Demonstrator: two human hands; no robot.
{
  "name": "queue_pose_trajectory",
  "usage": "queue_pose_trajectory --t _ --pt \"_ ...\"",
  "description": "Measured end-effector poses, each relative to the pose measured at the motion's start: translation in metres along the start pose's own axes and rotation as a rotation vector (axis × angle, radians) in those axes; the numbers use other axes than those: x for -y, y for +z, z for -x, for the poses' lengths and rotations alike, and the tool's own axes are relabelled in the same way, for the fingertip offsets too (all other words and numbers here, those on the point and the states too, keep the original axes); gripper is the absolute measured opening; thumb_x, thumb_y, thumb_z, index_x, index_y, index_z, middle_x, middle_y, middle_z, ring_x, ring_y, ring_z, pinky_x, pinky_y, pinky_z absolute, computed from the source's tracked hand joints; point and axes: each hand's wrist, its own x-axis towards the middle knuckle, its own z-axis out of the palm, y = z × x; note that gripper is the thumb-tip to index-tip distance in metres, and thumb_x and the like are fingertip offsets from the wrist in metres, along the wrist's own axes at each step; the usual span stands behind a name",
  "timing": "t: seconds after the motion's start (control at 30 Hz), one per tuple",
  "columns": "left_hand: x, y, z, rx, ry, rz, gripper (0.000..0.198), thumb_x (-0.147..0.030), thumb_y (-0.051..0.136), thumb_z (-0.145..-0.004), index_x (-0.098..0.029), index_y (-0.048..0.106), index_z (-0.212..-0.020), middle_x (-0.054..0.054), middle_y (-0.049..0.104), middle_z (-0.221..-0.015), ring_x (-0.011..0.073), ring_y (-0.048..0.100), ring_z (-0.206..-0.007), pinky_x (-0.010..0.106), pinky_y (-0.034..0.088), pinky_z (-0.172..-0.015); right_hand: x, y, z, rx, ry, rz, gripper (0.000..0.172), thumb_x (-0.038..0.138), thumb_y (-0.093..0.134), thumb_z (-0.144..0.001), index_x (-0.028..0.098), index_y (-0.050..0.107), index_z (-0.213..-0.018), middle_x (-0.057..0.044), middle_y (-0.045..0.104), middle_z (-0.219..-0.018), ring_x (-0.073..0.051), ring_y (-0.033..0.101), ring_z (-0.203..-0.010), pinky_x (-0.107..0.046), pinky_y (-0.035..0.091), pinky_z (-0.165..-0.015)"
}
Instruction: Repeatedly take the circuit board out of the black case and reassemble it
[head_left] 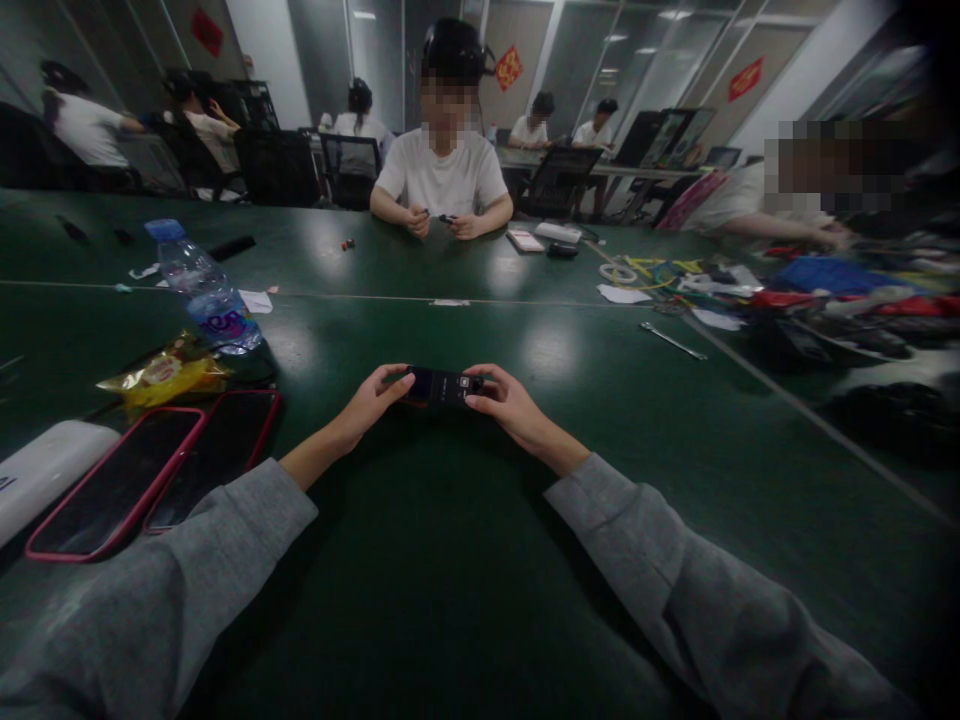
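Between my two hands is a small black handheld device (442, 387), held sideways just above the green table (442, 600). It has a dark screen at its left end and white markings and a small square symbol toward its right. My left hand (377, 398) grips the left end, thumb on the front face. The right end sits in my right hand (504, 402), with its thumb along the lower edge and fingers behind. Parts of the device's ends are covered by my fingers, and its exact kind is unclear.
To the left are two red-cased phones (120, 485), a white case (49, 470), a yellow packet (169, 375) and a water bottle (206, 290). A wrench (673, 341) and a cable pile (660, 275) lie right. A person (442, 170) sits opposite, holding small dark parts.
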Motion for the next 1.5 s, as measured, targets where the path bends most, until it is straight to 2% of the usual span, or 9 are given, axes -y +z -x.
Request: queue_pose_trajectory --t 0.2,0.4,0.6,0.73,0.97,1.5 --pt "-0.0049 0.0029 0.0031 0.041 0.011 -0.037 0.056 -0.048 0.065 -0.082 -0.022 0.048 -0.128 0.011 0.058 -0.126 0.0264 0.057 -0.115 0.047 0.040 -0.104 0.0002 0.0008 0.0011 -0.015 -0.005 0.064 0.041 0.027 0.075 -0.072 0.026 0.054 -0.107 -0.003 0.063 -0.108 -0.022 0.061 -0.103 -0.045 0.046 -0.095" --pt "-0.0024 0.0027 0.0023 0.092 0.016 -0.019 0.067 -0.037 0.074 -0.075 -0.023 0.042 -0.133 0.014 0.051 -0.135 0.0270 0.055 -0.119 0.049 0.041 -0.104 0.0013 0.0016 0.0016 -0.013 -0.010 0.073 0.040 0.028 0.073 -0.074 0.026 0.053 -0.108 -0.003 0.062 -0.108 -0.022 0.060 -0.103 -0.045 0.045 -0.095" --pt "0.0023 0.0030 0.0015 0.115 0.131 -0.177 0.080 -0.032 0.080 -0.068 -0.023 0.038 -0.136 0.013 0.048 -0.138 0.0276 0.049 -0.126 0.050 0.037 -0.107 -0.0010 0.0052 0.0027 0.018 -0.060 0.138 0.039 0.025 0.070 -0.076 0.025 0.051 -0.110 -0.003 0.060 -0.107 -0.022 0.060 -0.101 -0.042 0.046 -0.091" --pt "0.0039 0.0041 0.0012 0.116 0.190 -0.242 0.074 -0.031 0.078 -0.069 -0.025 0.041 -0.133 0.011 0.050 -0.136 0.0268 0.051 -0.124 0.050 0.037 -0.106 -0.0012 0.0056 0.0027 0.039 -0.081 0.189 0.040 0.023 0.068 -0.076 0.025 0.050 -0.112 -0.004 0.059 -0.108 -0.022 0.058 -0.104 -0.044 0.043 -0.095" --pt "0.0019 0.0046 0.0019 0.101 0.151 -0.275 0.067 -0.032 0.077 -0.070 -0.025 0.044 -0.128 0.009 0.054 -0.130 0.0276 0.052 -0.121 0.051 0.040 -0.103 0.0003 0.0036 0.0017 0.078 -0.073 0.212 0.048 0.030 0.074 -0.074 0.026 0.051 -0.116 -0.006 0.058 -0.117 -0.023 0.057 -0.111 -0.044 0.043 -0.099" --pt "0.0028 0.0065 0.0018 0.093 0.192 -0.285 0.064 -0.032 0.075 -0.072 -0.024 0.043 -0.127 0.010 0.056 -0.127 0.0274 0.054 -0.120 0.049 0.040 -0.103 0.0009 0.0097 0.0035 0.009 -0.101 0.264 0.044 0.034 0.076 -0.073 0.026 0.052 -0.109 -0.004 0.062 -0.105 -0.023 0.061 -0.100 -0.045 0.047 -0.092"
